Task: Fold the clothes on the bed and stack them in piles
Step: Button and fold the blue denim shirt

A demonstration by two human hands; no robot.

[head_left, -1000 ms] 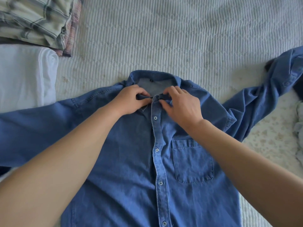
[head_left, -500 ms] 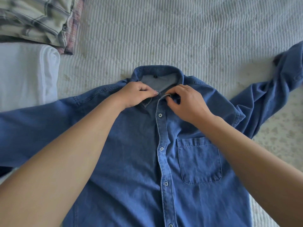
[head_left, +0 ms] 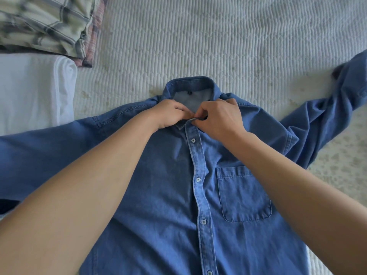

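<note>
A: Where do we start?

B: At the fingertips. Our left hand (head_left: 168, 114) and right hand (head_left: 219, 118) meet just above the middle of the frame, fingers curled, both pinching the top of the button placket at the collar (head_left: 191, 84) of the denim shirt (head_left: 170, 185). The fingertips of the two hands nearly touch; whether a button sits between them, we cannot tell, since the fingers cover that spot.

A: And the shirt itself?

B: It lies front up on the bed (head_left: 198, 36), filling the middle and lower part of the frame. The placket runs down the centre with its buttons done up. The collar points toward the top of the frame, its paler inner lining showing.

A: Anything that holds something?

B: Only the chest pocket (head_left: 244, 193), right of the placket, below our right forearm. It lies flat; we cannot see anything in it.

A: The sleeves?

B: One sleeve (head_left: 49, 153) stretches flat to the left edge, passing under our left forearm. The other sleeve (head_left: 325, 124) runs rumpled toward the upper right edge.

A: Farther out?

B: At the left edge, a folded white garment (head_left: 31, 90) lies on the bed, just above the left sleeve. In the upper left corner sits a stack of plaid clothes (head_left: 43, 24), touching the white one's far edge. The bed's cover is pale and ribbed.
</note>
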